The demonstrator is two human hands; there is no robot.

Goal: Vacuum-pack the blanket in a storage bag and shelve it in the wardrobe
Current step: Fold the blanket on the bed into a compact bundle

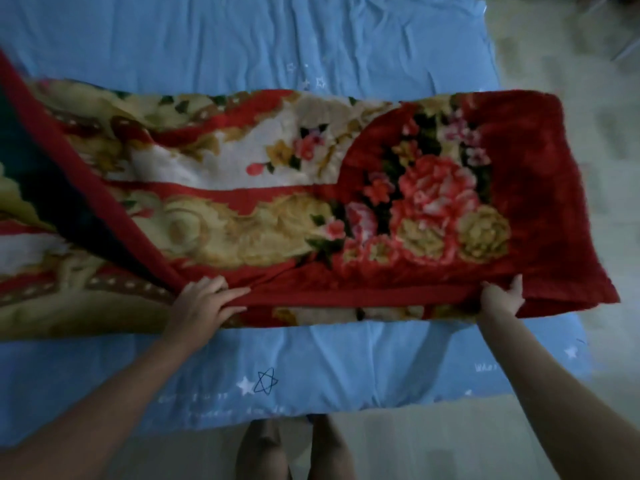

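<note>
the red flowered blanket [346, 188] lies folded on the blue bed sheet [242, 39]. both hands, left hand [204, 303] and right hand [502, 299], seem to pinch its near edge.

A thick red fleece blanket with a pink and gold flower pattern [346, 188] lies folded in a long band across the middle of the frame, on a pale blue bed sheet printed with small white stars [311, 368]. At lower centre the left hand [204, 303] grips the blanket's near red edge, fingers [232, 296] curled over the fold. At lower right the right hand [500, 299] holds the same edge near the blanket's right corner. At the left of the frame a blanket layer slants upward off the bed. Pale floor [606, 81] shows at the right.
</note>
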